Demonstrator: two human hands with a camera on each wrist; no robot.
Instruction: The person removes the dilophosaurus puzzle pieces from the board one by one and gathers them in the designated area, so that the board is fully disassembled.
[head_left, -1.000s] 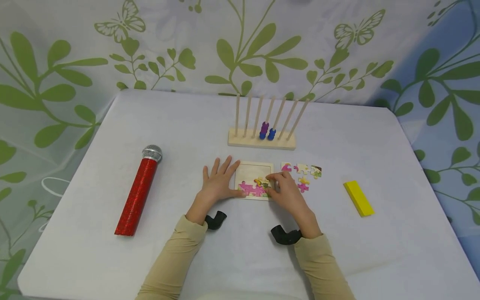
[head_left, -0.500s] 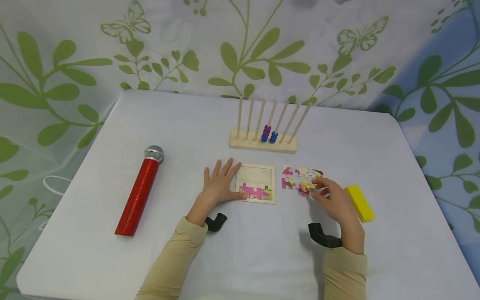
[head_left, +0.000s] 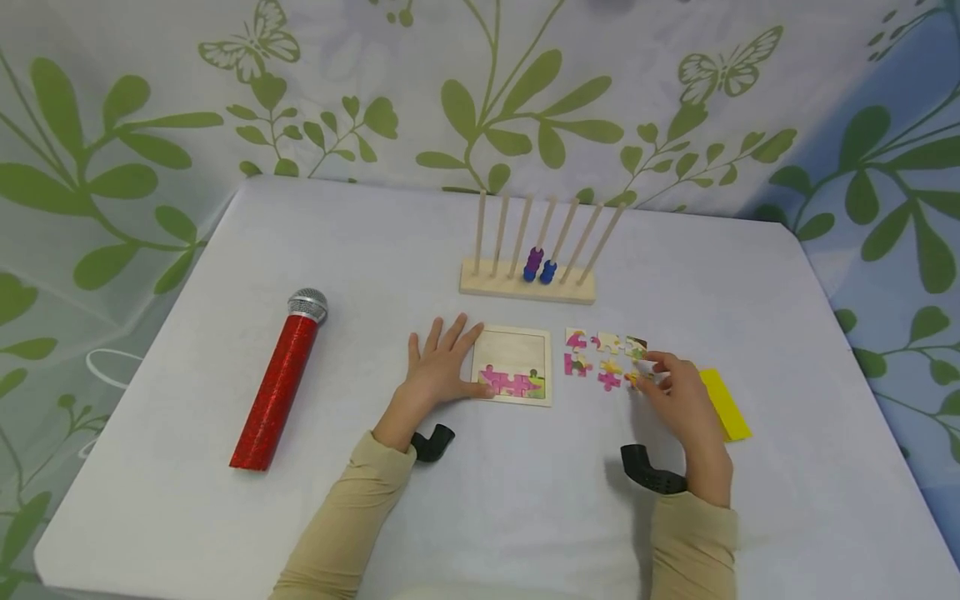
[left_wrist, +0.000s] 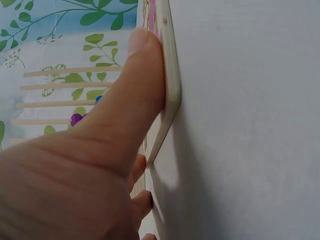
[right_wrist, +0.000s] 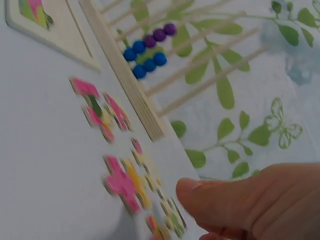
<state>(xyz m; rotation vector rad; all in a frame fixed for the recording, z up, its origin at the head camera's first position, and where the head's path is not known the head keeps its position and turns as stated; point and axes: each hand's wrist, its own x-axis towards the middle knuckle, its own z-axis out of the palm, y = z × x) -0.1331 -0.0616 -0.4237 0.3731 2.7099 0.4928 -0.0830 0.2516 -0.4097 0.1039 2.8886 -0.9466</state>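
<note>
A square wooden puzzle tray (head_left: 513, 347) lies mid-table, with joined pink and green puzzle pieces (head_left: 510, 385) along its near side. My left hand (head_left: 437, 367) is spread flat at the tray's left side. Its thumb (left_wrist: 142, 75) rests along the near edge, and its fingertips are at the far left corner. To the right of the tray, several loose puzzle pieces (head_left: 577, 365) lie in two rows. Beside them is my right hand (head_left: 678, 400), fingers loosely bent, thumb and fingertips apart. Close by its thumb lies a yellow and red puzzle piece (right_wrist: 156, 228), partly hidden in the head view.
A wooden peg stand (head_left: 527, 287) with blue and purple beads is behind the tray. On the left lies a red microphone (head_left: 277, 383) with a silver head. A yellow block (head_left: 724, 406) sits by the right hand, partly covered by it.
My right hand has moved right from the tray to the loose pieces. A yellow piece has left the tray and now lies at the right end of the near row. My left hand stays put.
</note>
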